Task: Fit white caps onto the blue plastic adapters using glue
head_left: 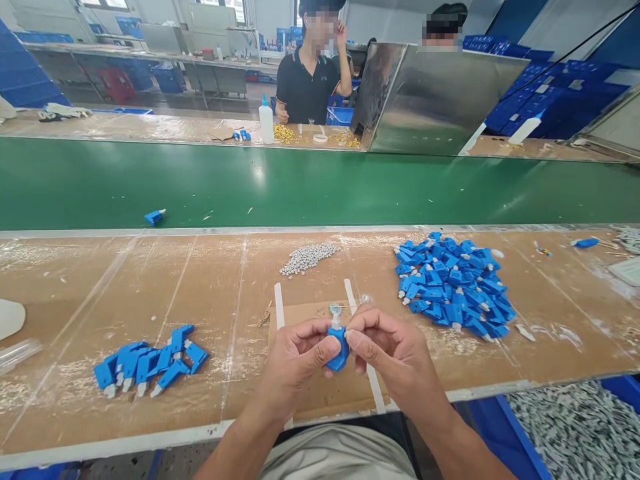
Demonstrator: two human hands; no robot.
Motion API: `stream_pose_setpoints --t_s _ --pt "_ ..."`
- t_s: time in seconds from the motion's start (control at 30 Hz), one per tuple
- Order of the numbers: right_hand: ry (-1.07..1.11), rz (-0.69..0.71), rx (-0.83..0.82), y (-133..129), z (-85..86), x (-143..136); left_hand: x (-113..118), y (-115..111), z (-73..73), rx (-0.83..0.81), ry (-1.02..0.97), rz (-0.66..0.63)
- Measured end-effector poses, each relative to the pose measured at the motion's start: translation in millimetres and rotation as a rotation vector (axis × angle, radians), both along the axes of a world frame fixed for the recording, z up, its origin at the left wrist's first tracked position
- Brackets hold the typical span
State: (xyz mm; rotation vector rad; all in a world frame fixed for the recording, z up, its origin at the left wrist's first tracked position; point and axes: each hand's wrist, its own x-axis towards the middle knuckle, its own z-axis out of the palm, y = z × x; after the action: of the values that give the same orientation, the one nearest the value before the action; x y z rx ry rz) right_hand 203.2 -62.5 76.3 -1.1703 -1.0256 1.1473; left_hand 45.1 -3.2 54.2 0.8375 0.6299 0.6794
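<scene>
My left hand grips a small blue plastic part with a whitish neck, held upright between thumb and fingers. My right hand is closed in a pinch against the right side of that part; what lies between its fingertips is too small and covered to name. Just behind the fingers a small round light-blue piece shows above the neck. Both hands are over a cardboard sheet edged with white tape strips. Beyond it lies a heap of small grey pellets.
A large pile of blue parts lies on the right, a smaller group on the left. Behind the bench runs a green conveyor belt carrying one blue part. A blue crate stands lower right. A co-worker sits opposite.
</scene>
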Motion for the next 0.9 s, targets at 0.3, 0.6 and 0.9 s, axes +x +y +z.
stream_pose_setpoints --t_s 0.3,0.6,0.9 --pt "-0.202 -0.143 0.088 -4 -6.7 -10 6 -1 -4.9 0.06 -0.018 0.042" --pt "-0.059 -0.128 0.048 0 -8.2 -10 4 -1 -0.8 0.345 0.167 0.164" --pt "0.435 0.104 -0.117 6 -11.4 16 4 6 13.9 0.32 0.15 -0.096"
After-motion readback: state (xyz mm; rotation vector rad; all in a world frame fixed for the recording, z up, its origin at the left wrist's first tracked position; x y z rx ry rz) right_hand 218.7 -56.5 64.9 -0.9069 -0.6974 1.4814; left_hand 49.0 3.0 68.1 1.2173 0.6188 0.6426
